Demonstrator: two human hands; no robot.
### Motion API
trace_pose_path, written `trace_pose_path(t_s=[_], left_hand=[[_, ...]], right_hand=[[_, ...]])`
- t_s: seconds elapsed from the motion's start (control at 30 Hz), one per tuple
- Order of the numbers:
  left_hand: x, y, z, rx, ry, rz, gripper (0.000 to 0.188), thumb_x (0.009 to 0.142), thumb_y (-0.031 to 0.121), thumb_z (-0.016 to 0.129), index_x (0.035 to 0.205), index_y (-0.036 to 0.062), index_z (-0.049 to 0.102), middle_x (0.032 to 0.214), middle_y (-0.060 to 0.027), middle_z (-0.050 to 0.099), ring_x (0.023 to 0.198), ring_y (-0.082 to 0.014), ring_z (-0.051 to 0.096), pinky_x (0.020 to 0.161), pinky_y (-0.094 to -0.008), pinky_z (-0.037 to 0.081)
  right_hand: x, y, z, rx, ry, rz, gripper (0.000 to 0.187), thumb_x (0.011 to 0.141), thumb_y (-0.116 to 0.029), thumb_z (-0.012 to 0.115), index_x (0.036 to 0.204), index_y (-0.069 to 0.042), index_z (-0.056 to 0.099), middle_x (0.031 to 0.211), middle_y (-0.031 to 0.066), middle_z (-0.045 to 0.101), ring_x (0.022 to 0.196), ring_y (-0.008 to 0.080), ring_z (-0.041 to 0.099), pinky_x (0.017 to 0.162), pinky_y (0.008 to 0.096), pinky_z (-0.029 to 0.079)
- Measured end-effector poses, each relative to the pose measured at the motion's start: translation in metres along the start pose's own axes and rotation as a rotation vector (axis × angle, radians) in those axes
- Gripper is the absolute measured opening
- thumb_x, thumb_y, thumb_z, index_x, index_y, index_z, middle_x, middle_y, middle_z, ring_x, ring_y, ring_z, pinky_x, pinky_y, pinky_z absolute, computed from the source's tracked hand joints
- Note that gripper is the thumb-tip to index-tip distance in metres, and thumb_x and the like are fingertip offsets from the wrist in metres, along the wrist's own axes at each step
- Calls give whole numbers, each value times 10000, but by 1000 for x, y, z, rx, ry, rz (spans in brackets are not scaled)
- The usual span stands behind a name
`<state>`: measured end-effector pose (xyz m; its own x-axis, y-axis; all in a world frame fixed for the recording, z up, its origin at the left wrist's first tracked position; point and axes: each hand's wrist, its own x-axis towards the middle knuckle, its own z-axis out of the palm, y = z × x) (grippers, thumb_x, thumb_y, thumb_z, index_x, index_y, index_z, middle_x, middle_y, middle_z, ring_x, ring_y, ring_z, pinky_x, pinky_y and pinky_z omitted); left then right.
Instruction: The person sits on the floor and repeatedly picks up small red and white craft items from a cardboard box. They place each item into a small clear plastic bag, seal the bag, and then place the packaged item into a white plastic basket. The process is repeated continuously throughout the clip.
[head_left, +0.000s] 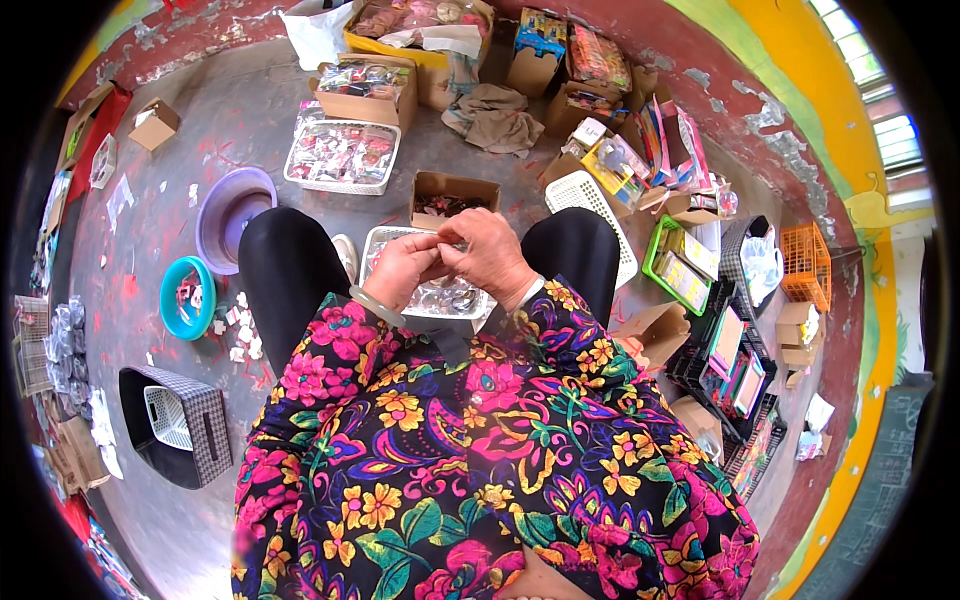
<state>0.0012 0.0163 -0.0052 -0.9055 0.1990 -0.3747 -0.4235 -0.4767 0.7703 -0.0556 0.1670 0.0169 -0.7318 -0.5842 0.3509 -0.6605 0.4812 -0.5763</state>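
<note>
My left hand [398,270] and my right hand [489,252] meet fingertip to fingertip above my lap. Both are closed in a pinch, and whatever lies between the fingers is too small or hidden to make out. Under them, between my knees, stands a white plastic basket [377,243] with clear plastic packets [445,298] in it, partly covered by my hands. Just beyond the hands sits an open cardboard box [455,187] with small dark reddish pieces inside.
Farther off, a white basket [338,184] holds packets of small goods. At left are a purple basin [212,215], a turquoise basin [172,300] and a checked bin [212,440]. To the right stand a green crate [655,245], black crates [700,350] and an orange crate [806,265].
</note>
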Motion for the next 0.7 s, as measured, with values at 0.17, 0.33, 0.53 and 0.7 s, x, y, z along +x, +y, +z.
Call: trace_pose_path(t_s=[0.17, 0.33, 0.53, 0.7], left_hand=[[4, -6, -5, 83, -19, 35, 257, 887, 18, 423, 1106, -70, 524, 1020, -107, 586, 928, -187, 597, 843, -295, 487], [13, -19, -10, 344, 13, 166, 209, 872, 6, 453, 1029, -43, 582, 938, -72, 609, 863, -139, 589, 795, -272, 490], [13, -23, -12, 730, 125, 371, 199, 812, 67, 539, 976, -9, 622, 819, -106, 653, 741, -137, 609, 662, -268, 468], [11, -20, -8, 840, 227, 474, 191, 798, 124, 571, 940, 16, 639, 769, -145, 646, 683, -192, 632, 625, -284, 476]], right_hand=[[1, -1, -2, -28, -20, -2, 100, 656, -154, 616, 735, -99, 590, 714, 32, 578, 731, 232, 550, 654, 349, 401], [1, 1, -2, -72, 0, -63, 64, 648, -143, 607, 690, -103, 582, 665, 21, 558, 699, 224, 544, 632, 346, 393], [1, -2, -3, -102, 44, -104, 57, 654, -144, 611, 674, -103, 577, 648, 20, 543, 679, 221, 534, 616, 343, 386], [2, -5, -4, -105, 63, -97, 57, 662, -141, 616, 682, -102, 578, 654, 20, 545, 691, 220, 535, 622, 342, 383]])
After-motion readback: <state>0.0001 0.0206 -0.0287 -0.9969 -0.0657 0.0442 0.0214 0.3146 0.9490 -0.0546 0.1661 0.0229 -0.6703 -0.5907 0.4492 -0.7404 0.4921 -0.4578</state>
